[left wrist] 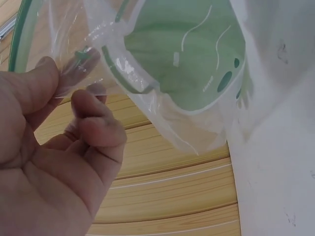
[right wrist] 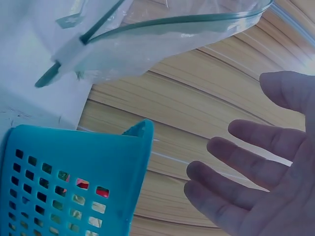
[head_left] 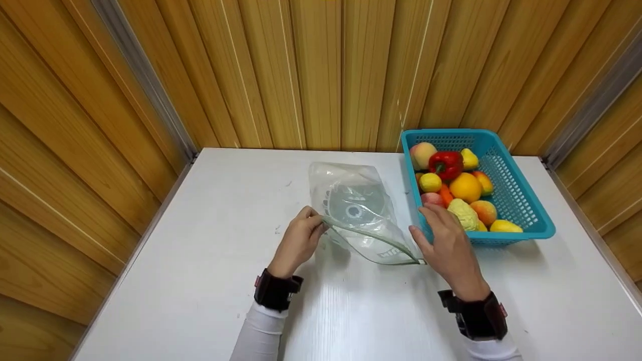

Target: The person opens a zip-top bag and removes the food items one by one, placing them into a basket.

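Note:
A clear zip bag [head_left: 351,173] with a green print of a cartoon face lies on the white table, its green-edged mouth parted toward me. My left hand [head_left: 299,239] pinches the left corner of that mouth between thumb and fingers; the left wrist view shows the thin film [left wrist: 74,73] at the fingertips. A white slider [right wrist: 69,51] sits at the right end of the green zip strip. Fingers spread and holding nothing, my right hand [head_left: 449,248] hovers between the bag and the near left corner of a teal basket [head_left: 521,200].
In the basket are a red bell pepper [head_left: 446,165], an orange [head_left: 465,187], a lemon [head_left: 505,226], a peach [head_left: 424,154] and several other fruits and vegetables. Wood-patterned panels [head_left: 316,75] wall the table [head_left: 215,240] at the back and sides.

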{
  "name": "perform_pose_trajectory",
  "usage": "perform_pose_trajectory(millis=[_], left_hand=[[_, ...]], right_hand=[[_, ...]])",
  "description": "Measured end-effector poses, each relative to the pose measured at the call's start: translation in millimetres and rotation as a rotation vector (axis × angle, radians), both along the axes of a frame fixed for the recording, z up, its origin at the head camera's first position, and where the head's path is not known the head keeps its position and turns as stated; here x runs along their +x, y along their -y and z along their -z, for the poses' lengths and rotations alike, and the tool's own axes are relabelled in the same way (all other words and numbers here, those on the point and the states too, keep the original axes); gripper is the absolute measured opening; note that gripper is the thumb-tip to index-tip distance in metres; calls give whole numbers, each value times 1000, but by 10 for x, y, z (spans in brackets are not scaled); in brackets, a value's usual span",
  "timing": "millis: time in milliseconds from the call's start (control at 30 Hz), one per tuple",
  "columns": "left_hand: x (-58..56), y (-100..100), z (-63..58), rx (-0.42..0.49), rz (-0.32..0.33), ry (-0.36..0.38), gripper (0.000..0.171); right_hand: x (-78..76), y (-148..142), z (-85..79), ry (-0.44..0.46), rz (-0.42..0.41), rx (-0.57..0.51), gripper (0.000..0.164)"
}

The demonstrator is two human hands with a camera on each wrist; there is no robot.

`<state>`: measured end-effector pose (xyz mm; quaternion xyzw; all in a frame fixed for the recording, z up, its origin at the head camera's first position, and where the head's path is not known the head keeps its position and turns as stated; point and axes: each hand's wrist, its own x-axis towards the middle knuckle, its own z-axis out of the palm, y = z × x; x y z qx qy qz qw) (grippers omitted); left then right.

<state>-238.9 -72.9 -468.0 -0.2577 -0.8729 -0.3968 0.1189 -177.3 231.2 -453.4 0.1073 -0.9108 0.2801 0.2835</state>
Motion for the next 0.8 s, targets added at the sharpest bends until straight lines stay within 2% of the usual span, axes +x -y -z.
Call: perform_pose_trajectory(millis=[167, 300, 500, 600, 700, 800], left_hand=[[-147, 0, 86, 26, -77, -3, 12], [-257, -19, 154, 60, -131, 26, 14], [-419, -56, 219, 106, -172, 70, 19], [-459, -47, 223, 109, -179, 77, 20], [-461, -3, 181, 81, -190, 45, 25], [-406, 52, 86, 25, -218, -56, 33]], right_hand=[[-72, 34, 54, 9, 1, -4, 44], [-132, 56, 105, 21, 3, -11, 42], [-215, 57, 145, 42, 9, -6, 44], [-246, 54, 161, 48, 6, 4, 45], [-260, 50, 160, 55, -3, 10, 46], [-256, 44, 140, 67, -9, 15, 47]])
